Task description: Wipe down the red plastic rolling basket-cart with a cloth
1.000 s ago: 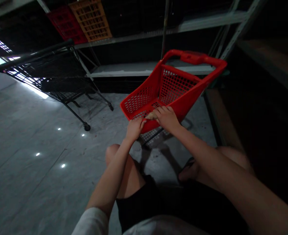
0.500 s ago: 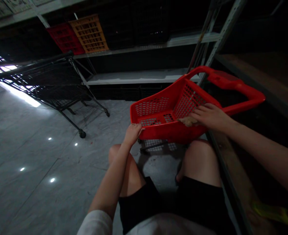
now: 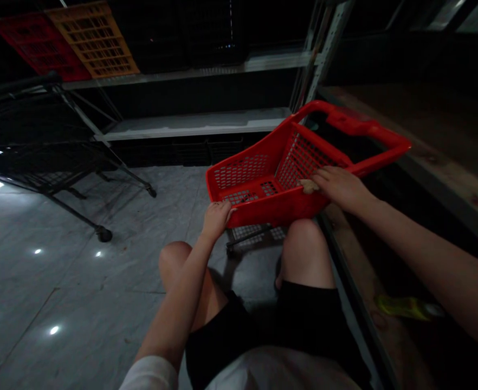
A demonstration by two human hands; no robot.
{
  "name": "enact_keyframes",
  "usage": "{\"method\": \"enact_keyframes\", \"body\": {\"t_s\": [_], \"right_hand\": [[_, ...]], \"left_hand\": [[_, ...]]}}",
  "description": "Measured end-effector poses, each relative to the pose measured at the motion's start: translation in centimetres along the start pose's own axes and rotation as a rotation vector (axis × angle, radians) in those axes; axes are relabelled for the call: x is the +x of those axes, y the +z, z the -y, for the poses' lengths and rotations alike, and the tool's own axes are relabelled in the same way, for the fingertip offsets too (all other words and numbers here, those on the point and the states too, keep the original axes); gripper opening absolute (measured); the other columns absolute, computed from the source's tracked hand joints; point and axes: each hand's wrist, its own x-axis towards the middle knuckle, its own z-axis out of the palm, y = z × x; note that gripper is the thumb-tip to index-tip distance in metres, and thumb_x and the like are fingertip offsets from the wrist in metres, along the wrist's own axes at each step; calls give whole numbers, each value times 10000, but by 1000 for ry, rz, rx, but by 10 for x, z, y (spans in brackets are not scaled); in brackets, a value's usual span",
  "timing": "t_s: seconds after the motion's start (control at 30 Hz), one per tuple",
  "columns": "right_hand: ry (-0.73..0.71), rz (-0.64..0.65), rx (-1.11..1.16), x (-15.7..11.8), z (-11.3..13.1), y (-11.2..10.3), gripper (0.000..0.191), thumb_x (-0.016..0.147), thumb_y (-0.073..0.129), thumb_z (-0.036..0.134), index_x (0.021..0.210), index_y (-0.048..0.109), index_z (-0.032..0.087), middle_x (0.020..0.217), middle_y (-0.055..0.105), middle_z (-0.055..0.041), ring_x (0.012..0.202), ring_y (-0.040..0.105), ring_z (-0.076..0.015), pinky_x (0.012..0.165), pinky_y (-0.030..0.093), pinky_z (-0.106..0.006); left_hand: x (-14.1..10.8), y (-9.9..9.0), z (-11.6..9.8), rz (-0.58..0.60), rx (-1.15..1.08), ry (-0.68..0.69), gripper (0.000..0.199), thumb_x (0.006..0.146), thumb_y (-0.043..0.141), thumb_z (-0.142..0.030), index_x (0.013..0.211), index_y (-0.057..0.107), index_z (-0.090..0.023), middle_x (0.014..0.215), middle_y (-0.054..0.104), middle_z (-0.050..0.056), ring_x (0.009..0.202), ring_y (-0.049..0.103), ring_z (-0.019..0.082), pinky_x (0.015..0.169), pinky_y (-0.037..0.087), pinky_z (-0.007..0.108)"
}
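In front of my knees stands a small red plastic shopping cart (image 3: 259,211) with perforated basket walls and a looped handle at the right. My left hand (image 3: 217,219) is closed on the near rim at the cart's left corner. A crumpled tan cloth (image 3: 309,186) pokes out from under the fingers of my right hand (image 3: 338,187), which presses it against the near rim towards the handle end. Most of the cloth is hidden by that hand. Through the basket's floor holes the ground shows.
A dark metal shopping cart (image 3: 52,146) on wheels stands at the left. Behind are metal shelves (image 3: 198,125) with a red crate (image 3: 39,46) and an orange crate (image 3: 95,40). A bottle of yellow liquid (image 3: 405,307) lies on a wooden ledge (image 3: 355,254) at my right.
My view has swung right, so the surroundings sit further left. My right hand and the cloth have moved from inside the basket wall up to the near rim. My left hand keeps its hold.
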Motion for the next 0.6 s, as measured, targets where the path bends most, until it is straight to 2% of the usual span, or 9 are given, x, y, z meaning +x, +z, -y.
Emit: {"method": "enact_keyframes", "body": {"t_s": [0.13, 0.3, 0.37, 0.4, 0.47, 0.53, 0.6], "right_hand": [[25, 50, -17, 28, 52, 10, 228, 1032, 521, 133, 1080, 744, 138, 1087, 769, -170, 1040, 659, -316, 919, 446, -423], [8, 46, 73, 66, 150, 15, 246, 1057, 505, 138, 1124, 742, 139, 1120, 778, -165, 1047, 657, -308, 893, 421, -412], [-19, 8, 93, 76, 176, 16, 264, 1069, 489, 142, 1146, 741, 158, 1152, 778, -151, 1057, 652, -296, 900, 418, -406], [-45, -6, 96, 78, 181, 17, 269, 1072, 485, 139, 1151, 741, 166, 1152, 779, -141, 1052, 650, -288, 901, 416, -399], [-97, -18, 85, 73, 172, 17, 274, 1073, 486, 129, 1159, 743, 167, 1129, 782, -122, 1035, 650, -270, 896, 410, -385], [-114, -25, 45, 58, 140, 13, 276, 1075, 488, 129, 1178, 743, 154, 1095, 783, -111, 1007, 647, -260, 885, 406, -378], [-77, -43, -26, 37, 97, 6, 282, 1086, 476, 151, 1175, 744, 144, 1049, 780, -110, 973, 636, -260, 879, 405, -381]], "left_hand": [[2, -1, 0, 25, 11, -31, 258, 1148, 504, -373, 1023, 652, -202, 1029, 771, 133, 1035, 718, 291, 952, 482, 389], [0, -3, 2, 28, 42, -40, 241, 1142, 516, -361, 997, 633, -207, 1027, 769, 130, 1018, 720, 286, 943, 487, 381], [-2, -4, 6, 30, 59, -25, 248, 1143, 518, -363, 976, 624, -214, 1007, 770, 111, 997, 725, 274, 929, 495, 368], [-3, -5, 9, 31, 65, -15, 251, 1143, 519, -365, 966, 620, -219, 995, 770, 98, 987, 728, 267, 924, 499, 360], [-5, -8, 17, 33, 72, -1, 256, 1142, 521, -368, 950, 611, -225, 978, 769, 80, 982, 734, 259, 926, 507, 351], [-8, -11, 26, 31, 68, 3, 262, 1137, 521, -365, 928, 601, -228, 972, 767, 85, 987, 737, 265, 934, 516, 357], [-9, -14, 36, 24, 59, -4, 268, 1129, 511, -349, 899, 587, -233, 964, 763, 103, 983, 736, 281, 937, 524, 374]]}}
